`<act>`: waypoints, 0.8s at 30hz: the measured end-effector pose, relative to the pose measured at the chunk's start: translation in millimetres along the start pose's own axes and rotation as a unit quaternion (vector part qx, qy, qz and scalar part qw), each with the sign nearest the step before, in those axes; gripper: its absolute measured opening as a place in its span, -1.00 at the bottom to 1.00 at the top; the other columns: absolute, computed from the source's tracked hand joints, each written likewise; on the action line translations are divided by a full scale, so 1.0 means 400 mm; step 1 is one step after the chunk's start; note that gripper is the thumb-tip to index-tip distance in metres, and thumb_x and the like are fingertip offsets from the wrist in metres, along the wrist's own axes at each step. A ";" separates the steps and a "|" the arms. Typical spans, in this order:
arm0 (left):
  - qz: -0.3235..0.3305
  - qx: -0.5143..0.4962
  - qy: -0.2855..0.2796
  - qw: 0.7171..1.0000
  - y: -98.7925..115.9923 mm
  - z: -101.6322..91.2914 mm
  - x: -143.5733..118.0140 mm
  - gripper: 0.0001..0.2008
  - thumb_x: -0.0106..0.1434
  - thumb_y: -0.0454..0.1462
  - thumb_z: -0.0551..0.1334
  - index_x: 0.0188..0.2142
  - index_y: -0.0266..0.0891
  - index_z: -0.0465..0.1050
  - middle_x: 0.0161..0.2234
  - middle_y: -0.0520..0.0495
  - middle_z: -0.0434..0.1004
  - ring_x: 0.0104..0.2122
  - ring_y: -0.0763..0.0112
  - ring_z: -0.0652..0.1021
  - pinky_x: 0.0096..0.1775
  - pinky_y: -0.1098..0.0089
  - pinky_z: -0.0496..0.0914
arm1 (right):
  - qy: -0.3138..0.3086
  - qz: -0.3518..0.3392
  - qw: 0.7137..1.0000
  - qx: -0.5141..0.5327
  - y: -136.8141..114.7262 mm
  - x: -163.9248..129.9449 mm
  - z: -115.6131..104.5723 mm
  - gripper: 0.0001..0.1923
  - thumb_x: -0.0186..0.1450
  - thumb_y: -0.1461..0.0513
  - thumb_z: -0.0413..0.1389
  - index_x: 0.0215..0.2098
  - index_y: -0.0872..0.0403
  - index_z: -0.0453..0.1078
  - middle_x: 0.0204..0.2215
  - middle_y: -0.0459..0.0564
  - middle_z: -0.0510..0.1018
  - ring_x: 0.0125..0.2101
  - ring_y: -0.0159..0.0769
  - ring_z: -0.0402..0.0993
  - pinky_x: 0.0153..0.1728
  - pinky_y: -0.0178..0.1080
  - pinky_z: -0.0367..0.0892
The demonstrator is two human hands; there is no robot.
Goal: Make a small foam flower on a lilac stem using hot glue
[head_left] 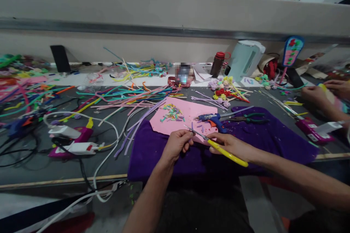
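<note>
Yellow coating covers the long, slightly curved handles of a slim steel-nosed hand tool [220, 148], and I log it in the right hand [228, 143], whose fingers are closed around it. Its long axis slants from the handle ends, near and right, to the metal tips, farther and left. The tips lie just beside the thumb of the left hand [178, 142], which is the nearer hand to them. I find the left thumb and fingers drawn together in a pinch; from my remote post I cannot tell what, if anything, sits between them, nor whether the tool's nose is parted.

Beyond the left hand, on a flat pink sheet with a smooth face [158, 121], I note a loose heap of short, stubby multicoloured pieces [172, 113]. A blue-and-orange plastic glue gun [212, 118] rests across the sheet's right side, beyond the right hand. Right of it lie dark-nosed pliers with green handles [255, 118]. Soft, deep-purple cloth [147, 156] spreads beneath. Long lilac strips, seemingly fuzzy [133, 129], lie left of the sheet.
</note>
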State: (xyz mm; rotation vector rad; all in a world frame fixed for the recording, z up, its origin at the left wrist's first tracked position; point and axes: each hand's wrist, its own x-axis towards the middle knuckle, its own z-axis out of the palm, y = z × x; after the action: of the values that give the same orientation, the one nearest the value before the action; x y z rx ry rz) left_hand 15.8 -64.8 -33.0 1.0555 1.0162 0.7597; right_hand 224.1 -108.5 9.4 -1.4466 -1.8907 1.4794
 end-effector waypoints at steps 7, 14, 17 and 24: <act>0.000 0.011 -0.009 1.000 -0.001 0.002 -0.002 -0.71 0.02 -0.12 0.22 -0.40 -0.34 0.42 -0.63 0.05 0.40 -0.78 0.68 0.25 -0.74 0.60 0.07 | -0.018 0.017 0.996 0.080 -0.001 0.010 -0.008 -0.59 0.11 0.09 0.12 -0.12 0.11 0.29 -0.41 -0.09 0.40 -0.50 -0.47 0.27 -0.51 -0.40 0.19; 0.001 0.082 0.011 0.997 -0.013 0.023 0.002 -0.75 0.05 -0.14 0.18 -0.45 -0.32 0.37 -0.64 0.05 0.40 -0.79 0.64 0.29 -0.75 0.60 0.12 | -0.024 0.085 0.993 0.075 -0.028 0.015 -0.014 -0.64 0.13 0.09 0.09 -0.18 0.13 0.35 -0.59 -0.16 0.30 -0.67 -0.57 0.12 -0.67 -0.45 0.07; 0.002 0.104 0.024 0.994 -0.014 0.030 0.002 -0.77 0.07 -0.15 0.16 -0.47 -0.31 0.35 -0.65 0.05 0.39 -0.79 0.64 0.29 -0.76 0.60 0.12 | -0.027 0.089 0.994 0.062 -0.031 0.018 -0.015 -0.62 0.13 0.05 0.09 -0.19 0.12 0.36 -0.61 -0.16 0.29 -0.67 -0.56 0.12 -0.68 -0.45 0.07; 0.007 0.115 0.031 0.993 -0.013 0.033 0.002 -0.82 0.08 -0.21 0.13 -0.49 -0.32 0.35 -0.66 0.04 0.39 -0.79 0.63 0.30 -0.75 0.60 0.15 | -0.023 0.084 0.996 0.023 -0.031 0.023 -0.016 -0.62 0.13 0.04 0.08 -0.21 0.12 0.38 -0.61 -0.14 0.31 -0.68 -0.55 0.10 -0.69 -0.43 0.05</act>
State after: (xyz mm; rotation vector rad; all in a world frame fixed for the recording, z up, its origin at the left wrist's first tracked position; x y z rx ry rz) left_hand 28.6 -70.2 -36.1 1.2436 1.1698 0.7014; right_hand 218.8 -96.4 19.9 -1.5974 -1.7852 1.6338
